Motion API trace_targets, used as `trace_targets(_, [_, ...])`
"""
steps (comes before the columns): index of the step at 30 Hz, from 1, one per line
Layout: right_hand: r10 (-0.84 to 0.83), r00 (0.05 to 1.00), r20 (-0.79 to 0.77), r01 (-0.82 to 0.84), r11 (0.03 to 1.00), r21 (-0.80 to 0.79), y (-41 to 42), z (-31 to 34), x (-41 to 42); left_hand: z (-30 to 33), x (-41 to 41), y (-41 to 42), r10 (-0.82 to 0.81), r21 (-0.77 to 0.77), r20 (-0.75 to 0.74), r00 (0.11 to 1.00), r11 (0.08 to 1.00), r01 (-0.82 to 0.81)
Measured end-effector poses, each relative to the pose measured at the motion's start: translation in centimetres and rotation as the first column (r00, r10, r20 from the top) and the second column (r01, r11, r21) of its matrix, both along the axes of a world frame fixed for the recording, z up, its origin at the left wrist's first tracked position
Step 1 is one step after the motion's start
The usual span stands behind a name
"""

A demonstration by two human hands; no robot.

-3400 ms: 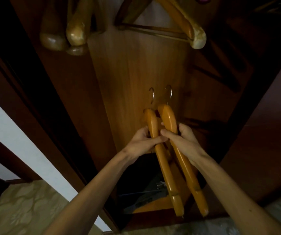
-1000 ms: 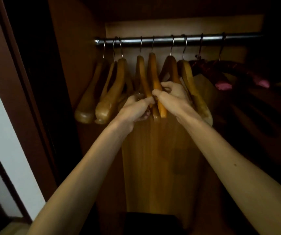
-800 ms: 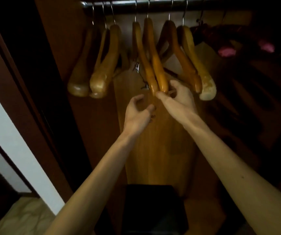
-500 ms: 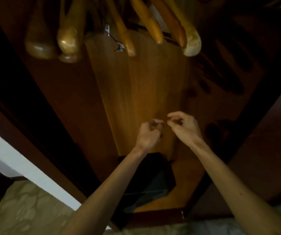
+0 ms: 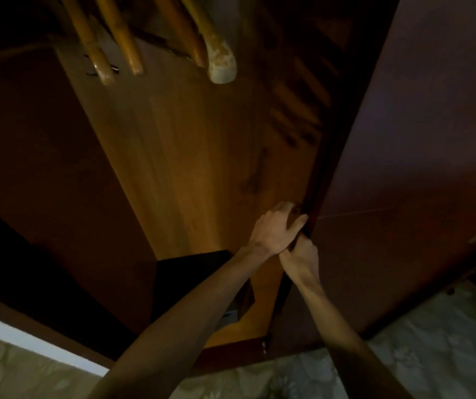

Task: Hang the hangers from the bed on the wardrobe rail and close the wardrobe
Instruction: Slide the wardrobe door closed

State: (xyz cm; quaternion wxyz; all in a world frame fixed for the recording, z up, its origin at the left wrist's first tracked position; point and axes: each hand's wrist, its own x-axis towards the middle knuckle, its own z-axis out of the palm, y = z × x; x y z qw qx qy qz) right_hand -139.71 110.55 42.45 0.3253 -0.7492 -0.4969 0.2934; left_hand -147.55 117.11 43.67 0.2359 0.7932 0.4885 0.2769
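Several wooden hangers hang at the top of the open wardrobe; only their lower ends show and the rail is out of view. The dark brown wardrobe door stands on the right, its inner edge running down the middle right. My left hand is wrapped around that door edge. My right hand grips the same edge just below it, touching the left hand. Both arms reach in from the bottom of the view.
The lit wooden back panel of the wardrobe fills the centre. A black box sits on the wardrobe floor. Patterned carpet lies in front, and a white strip of wall or skirting shows at lower left.
My hands let go of the two hangers, now hanging with the others, dropped, and moved right onto the door edge. The view tilted down.
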Motion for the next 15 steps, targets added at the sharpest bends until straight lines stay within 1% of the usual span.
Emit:
trace_targets(3, [0.063, 0.996, 0.059, -0.06, 0.997, -0.042, -0.1, 0.1, 0.9, -0.6, 0.8, 0.4, -0.025, 0.071, -0.07, 0.997, 0.997, 0.03])
trace_targets(5, [0.106, 0.993, 0.057, -0.103, 0.993, -0.055, -0.1, -0.1, 1.3, -0.9, 0.8, 0.6, -0.009, 0.105, -0.158, 0.987, 0.994, 0.026])
trace_targets(7, [0.135, 0.99, 0.031, -0.133, 0.989, -0.056, 0.0, -0.5, 1.7, -0.8, 0.9, 0.8, 0.002, 0.108, -0.209, 0.978, 0.994, 0.021])
trace_targets(10, [0.187, 0.982, 0.0, -0.187, 0.982, -0.041, 0.0, -0.8, 2.3, -0.4, 1.2, 0.8, -0.015, 0.072, -0.186, 0.982, 0.997, 0.029])
trace_targets(15, [0.243, 0.97, -0.014, -0.243, 0.97, -0.022, 0.0, -1.1, 3.1, -0.9, 1.1, 0.9, 0.008, 0.101, -0.166, 0.986, 0.995, 0.009])
